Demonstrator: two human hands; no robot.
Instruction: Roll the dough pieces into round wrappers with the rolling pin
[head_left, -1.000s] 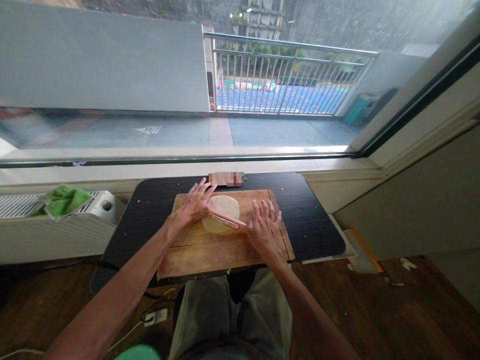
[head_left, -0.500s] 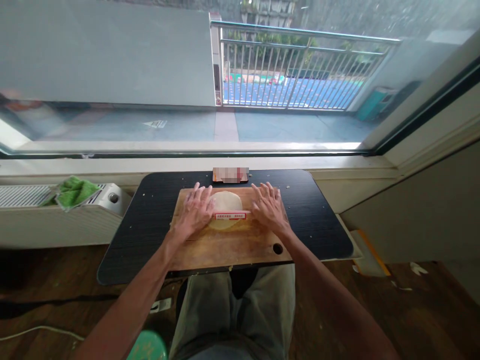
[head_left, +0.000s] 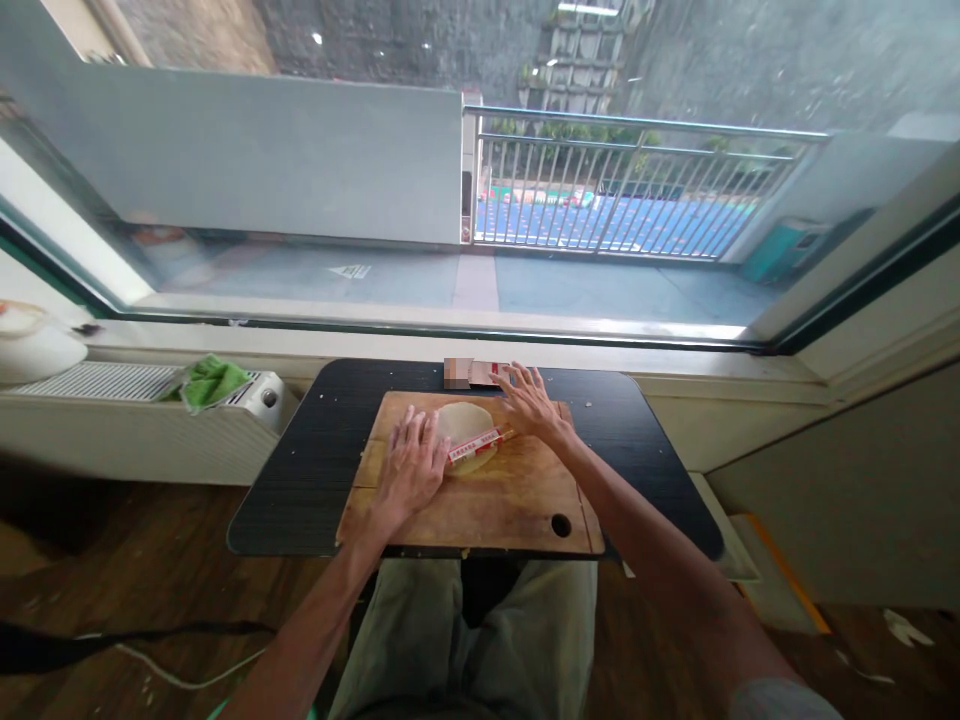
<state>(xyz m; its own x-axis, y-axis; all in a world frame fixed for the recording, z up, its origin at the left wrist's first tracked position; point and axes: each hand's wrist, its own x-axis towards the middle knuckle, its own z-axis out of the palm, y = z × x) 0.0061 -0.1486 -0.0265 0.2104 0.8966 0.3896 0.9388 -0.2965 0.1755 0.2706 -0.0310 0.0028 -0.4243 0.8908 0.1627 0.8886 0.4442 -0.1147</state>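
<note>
A flat round sheet of dough (head_left: 463, 420) lies on a wooden cutting board (head_left: 480, 515). Across it, tilted up to the right, rests a rolling pin with a red and white label (head_left: 474, 446). My left hand (head_left: 414, 455) lies flat over the pin's left end, fingers extended. My right hand (head_left: 531, 402) is raised at the right end, with its fingers spread and pointing up-left; the wrist side is near the pin's tip. Neither hand is wrapped round the pin.
The board sits on a black table (head_left: 300, 480). Behind it lies a phone-like item (head_left: 480, 373), partly pixelated. A green cloth (head_left: 214, 382) is on the radiator (head_left: 225, 420) at left. A window with a railing (head_left: 600, 190) stands ahead.
The rolling pin has turned from level to slanting up at the right. My right hand has lifted and shifted toward the back; my left hand is lower. The camera view has shifted.
</note>
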